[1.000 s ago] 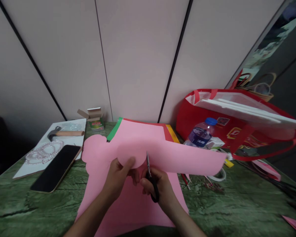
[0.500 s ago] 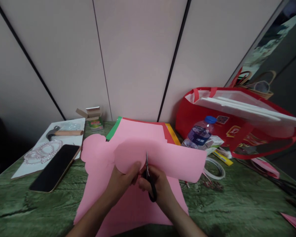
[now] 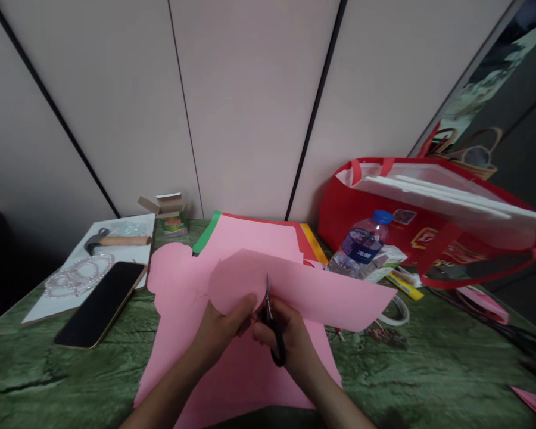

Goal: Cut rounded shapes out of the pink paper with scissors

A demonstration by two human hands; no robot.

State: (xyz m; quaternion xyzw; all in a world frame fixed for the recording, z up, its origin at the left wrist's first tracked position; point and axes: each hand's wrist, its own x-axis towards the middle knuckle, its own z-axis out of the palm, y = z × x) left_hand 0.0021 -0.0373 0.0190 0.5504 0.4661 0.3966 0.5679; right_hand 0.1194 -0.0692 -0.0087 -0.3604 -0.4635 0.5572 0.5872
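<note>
My left hand (image 3: 233, 325) pinches the lower edge of a pink sheet of paper (image 3: 326, 292), thumb on top. The sheet's left part has a rounded cut outline, while a long strip of it reaches out to the right. In my right hand (image 3: 283, 328) are black-handled scissors (image 3: 269, 319), their blades pointing up and away at the paper beside the rounded part. Beneath both hands lies larger pink paper (image 3: 259, 381). A scalloped pink cut-out (image 3: 170, 268) rests to the left of the hands.
On the left are a phone (image 3: 100, 304), a claw hammer (image 3: 120, 240), bead strings (image 3: 78, 277) and a small open box (image 3: 172, 214). At right stand a water bottle (image 3: 361, 241) and a red bag (image 3: 339, 208), near a tape roll (image 3: 395, 313).
The pink strip right of the scissors has swung out further right, and its far end now looks more pointed. Both hands stay nearly in place.
</note>
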